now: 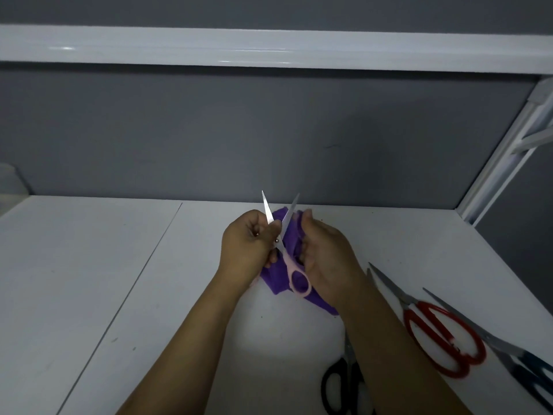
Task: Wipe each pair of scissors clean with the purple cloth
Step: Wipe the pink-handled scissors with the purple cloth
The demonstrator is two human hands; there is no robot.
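Note:
My left hand [247, 247] grips a pair of pink-handled scissors [294, 278] near the pivot, with the blades spread open and pointing up and away. My right hand [324, 253] holds the purple cloth [273, 283] bunched against the right blade. The cloth hangs below both hands and touches the white table [119, 265]. One pink handle loop shows between my hands; the other is hidden behind my left hand.
Red-handled scissors [443, 339] lie at the right of the table. Dark blue-handled scissors [520, 363] lie beside them near the right edge. Black-handled scissors [341, 384] sit under my right forearm. A grey wall and a white shelf rail stand behind.

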